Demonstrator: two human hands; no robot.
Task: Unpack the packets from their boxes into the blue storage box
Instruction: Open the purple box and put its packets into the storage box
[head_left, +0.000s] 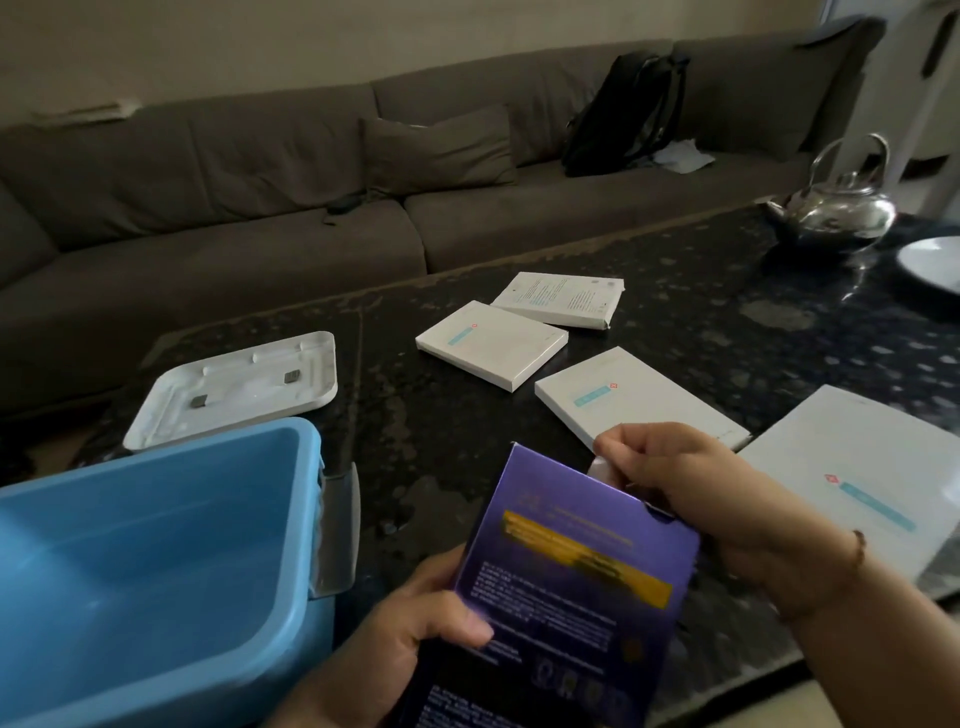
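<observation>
A purple box (566, 577) with a yellow band is held upright above the near table edge. My left hand (415, 618) grips its lower left side, thumb on the face. My right hand (691, 488) pinches something pale at the box's open top right corner; what it is cannot be told. The blue storage box (291, 519) stands open at the near left, nothing visible inside. Several flat white boxes lie on the dark table: one (491, 343) in the middle, one (563, 299) behind it, one (623, 395) by my right hand, a larger one (872, 467) at the right.
The white lid (239, 387) lies upside down behind the storage box. A steel kettle (836, 208) and a white plate (935, 262) sit at the far right of the stone table (701, 291). A grey sofa (260, 208) with a black bag runs along the back.
</observation>
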